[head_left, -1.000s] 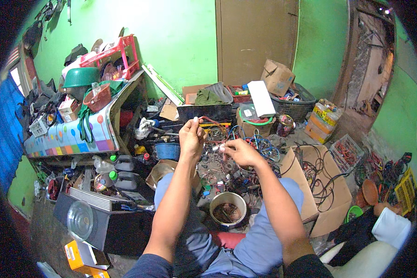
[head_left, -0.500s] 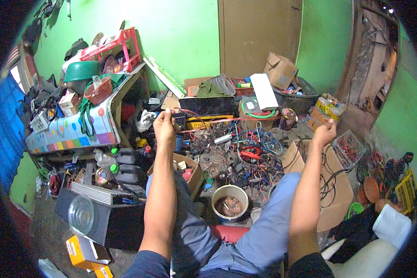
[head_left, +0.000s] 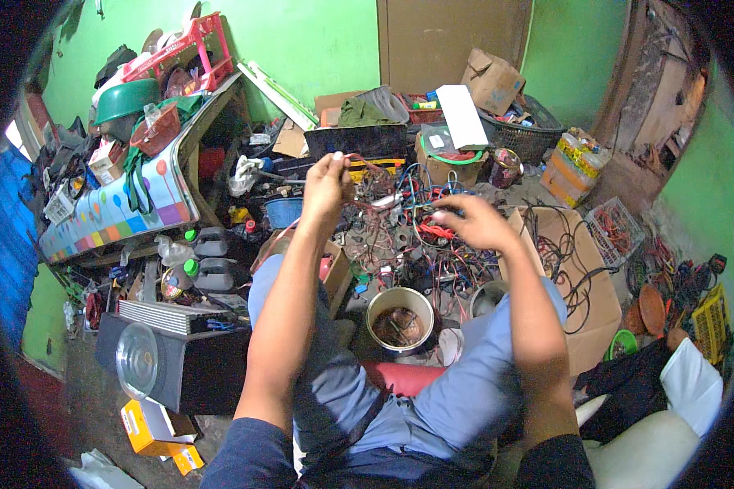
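My left hand point(head_left: 328, 187) is raised over the far side of the floor clutter, its fingers pinched on a thin reddish cable. A stretch of this cable point(head_left: 365, 163) curves off to the right of the fingertips. My right hand point(head_left: 473, 222) hovers over the wire heap, thumb and fingers apart, with nothing visible between them. Below it lies a tangle of wires and small electrical parts point(head_left: 400, 244), including red clips point(head_left: 437, 231) close to the fingertips. Between my knees stands a round metal pot point(head_left: 370, 319) with rusty contents.
An opened cardboard box point(head_left: 595, 318) with black cables stands at right, near a white wire basket point(head_left: 616, 232). A dark speaker-like box point(head_left: 212, 375) is at left, below a cluttered table point(head_left: 130, 220). A blue basin point(head_left: 284, 213) sits beyond my left forearm.
My right hand has swung inward and left from the far right, no longer stretching the cable. My left hand has shifted slightly right and up, still pinching it. The view has tilted a little.
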{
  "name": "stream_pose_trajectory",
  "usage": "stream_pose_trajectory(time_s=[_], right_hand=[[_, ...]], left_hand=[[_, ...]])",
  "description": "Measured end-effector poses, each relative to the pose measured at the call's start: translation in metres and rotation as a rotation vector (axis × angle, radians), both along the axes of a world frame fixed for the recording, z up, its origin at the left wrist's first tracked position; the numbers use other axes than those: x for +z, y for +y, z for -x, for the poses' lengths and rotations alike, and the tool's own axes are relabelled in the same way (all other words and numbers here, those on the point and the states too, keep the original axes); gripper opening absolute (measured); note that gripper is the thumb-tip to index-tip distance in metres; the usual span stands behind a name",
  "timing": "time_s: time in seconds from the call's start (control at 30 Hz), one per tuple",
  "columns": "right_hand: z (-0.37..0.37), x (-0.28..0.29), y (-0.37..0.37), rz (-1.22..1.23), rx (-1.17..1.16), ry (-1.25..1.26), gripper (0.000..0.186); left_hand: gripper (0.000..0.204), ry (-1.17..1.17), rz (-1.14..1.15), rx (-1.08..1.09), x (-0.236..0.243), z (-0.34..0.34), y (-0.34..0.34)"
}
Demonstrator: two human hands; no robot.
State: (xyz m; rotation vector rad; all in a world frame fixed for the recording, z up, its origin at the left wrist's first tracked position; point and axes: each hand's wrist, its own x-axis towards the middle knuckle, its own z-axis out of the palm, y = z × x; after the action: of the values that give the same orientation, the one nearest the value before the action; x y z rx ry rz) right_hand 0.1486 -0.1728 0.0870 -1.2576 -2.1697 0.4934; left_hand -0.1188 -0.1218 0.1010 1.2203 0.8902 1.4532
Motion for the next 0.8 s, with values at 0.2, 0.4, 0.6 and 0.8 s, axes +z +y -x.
stream_pose_trajectory(time_s=[0.2, 0.4, 0.6, 0.8], right_hand=[[0.067, -0.023, 0.004, 0.150, 0.056, 0.022, 0.039], [0.068, -0.055, 0.035, 0.216, 0.065, 0.230, 0.023], [0.034, -0.008, 0.029, 0.176, 0.037, 0.360, 0.023], [-0.062, 0.022, 0.029, -0.219, -0.650, 0.862, 0.030]], left_hand=[[0.024, -0.179, 0.045, -0.167, 0.000, -0.030, -0.007], [0.024, -0.287, 0.054, -0.168, -0.004, -0.032, -0.002], [0.024, -0.305, 0.078, -0.024, -0.003, -0.004, 0.003], [0.025, -0.170, 0.002, 0.095, -0.005, 0.013, 0.008]])
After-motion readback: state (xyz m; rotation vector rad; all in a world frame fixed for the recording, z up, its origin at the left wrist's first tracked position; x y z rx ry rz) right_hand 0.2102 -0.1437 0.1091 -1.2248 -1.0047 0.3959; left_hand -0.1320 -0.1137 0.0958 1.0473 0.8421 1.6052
